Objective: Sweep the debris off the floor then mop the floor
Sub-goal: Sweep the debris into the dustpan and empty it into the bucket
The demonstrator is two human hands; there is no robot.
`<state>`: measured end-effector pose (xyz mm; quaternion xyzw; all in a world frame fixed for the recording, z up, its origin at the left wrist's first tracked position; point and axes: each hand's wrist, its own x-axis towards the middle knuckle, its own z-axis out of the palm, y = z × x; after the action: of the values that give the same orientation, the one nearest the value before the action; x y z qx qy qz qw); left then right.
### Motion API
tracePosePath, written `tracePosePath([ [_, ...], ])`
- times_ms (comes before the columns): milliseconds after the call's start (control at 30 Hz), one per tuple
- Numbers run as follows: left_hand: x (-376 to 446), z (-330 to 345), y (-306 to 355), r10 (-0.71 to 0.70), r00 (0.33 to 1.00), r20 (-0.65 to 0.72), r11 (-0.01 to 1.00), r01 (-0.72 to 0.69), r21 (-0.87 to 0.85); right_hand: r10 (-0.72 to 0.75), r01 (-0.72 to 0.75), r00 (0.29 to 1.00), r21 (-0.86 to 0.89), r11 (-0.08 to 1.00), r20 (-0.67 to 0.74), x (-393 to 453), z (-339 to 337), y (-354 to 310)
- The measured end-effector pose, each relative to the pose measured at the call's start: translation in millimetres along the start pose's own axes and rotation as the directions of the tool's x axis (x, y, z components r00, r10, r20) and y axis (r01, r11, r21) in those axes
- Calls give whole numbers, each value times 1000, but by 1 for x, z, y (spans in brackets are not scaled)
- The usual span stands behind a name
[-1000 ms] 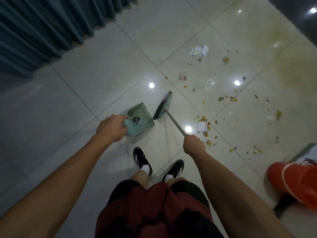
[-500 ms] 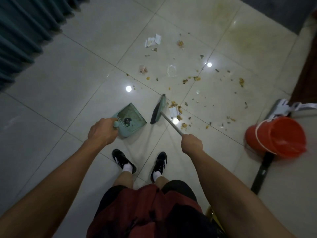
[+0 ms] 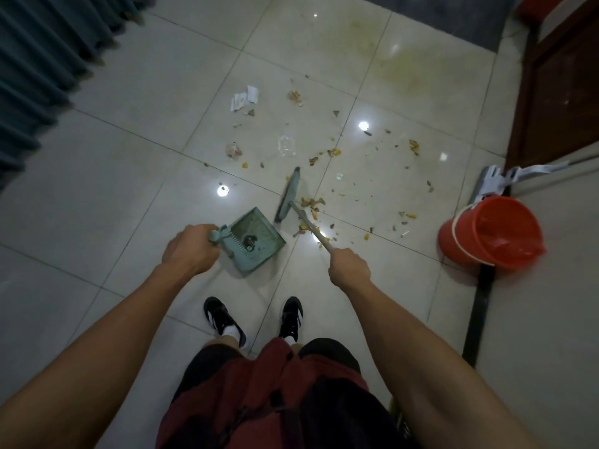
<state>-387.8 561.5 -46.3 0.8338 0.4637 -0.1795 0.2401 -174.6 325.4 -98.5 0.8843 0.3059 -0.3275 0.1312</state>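
The person stands on a glossy pale tiled floor point(image 3: 136, 176), looking down at both arms. The left hand point(image 3: 189, 249) grasps the stubby handle of a pale green plastic dustpan point(image 3: 252, 243), fingers wrapped round it. The dustpan sits on the floor with its open lip facing away from the person, and a small dark clump lies inside it near the handle end.

The right hand point(image 3: 350, 267) is clenched round the thin metal handle of a pale green short broom point(image 3: 288, 197). The broom's head stands just beyond the dustpan's far right corner, bristles down on the tile.

Scattered yellow-brown crumbs and scraps of debris point(image 3: 312, 204) lie directly right of the broom head and spread farther beyond the dustpan and to its right. Torn white paper pieces point(image 3: 243, 98) lie well beyond the dustpan, with a crumpled clear wrapper point(image 3: 287, 145) between them and the broom.

An orange plastic bucket point(image 3: 489, 233) stands far right of the dustpan, and a white flat mop head point(image 3: 492, 179) lies just behind it, its dark handle running back toward the person. A dark wooden door point(image 3: 560, 85) stands beyond the bucket. Teal pleated curtains point(image 3: 39, 59) hang far left of the dustpan. Two black shoes with white stripes point(image 3: 223, 319) are planted near the dustpan's near side.
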Motion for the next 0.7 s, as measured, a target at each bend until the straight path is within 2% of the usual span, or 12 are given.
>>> tracePosePath([
  [267, 15, -39, -56, -76, 996, -56, 996, 74, -44, -85, 85, 996, 0, 996, -31, 25, -25, -70],
  [500, 50, -84, -152, -224, 973, -52, 964, 213, -156, -147, 147, 989, -70, 987, -7, 64, -61, -184],
  [700, 79, -129, -215, -306, 951, -46, 940, 294, -175, -205, 205, 979, -73, 976, 1, 96, -87, -280],
])
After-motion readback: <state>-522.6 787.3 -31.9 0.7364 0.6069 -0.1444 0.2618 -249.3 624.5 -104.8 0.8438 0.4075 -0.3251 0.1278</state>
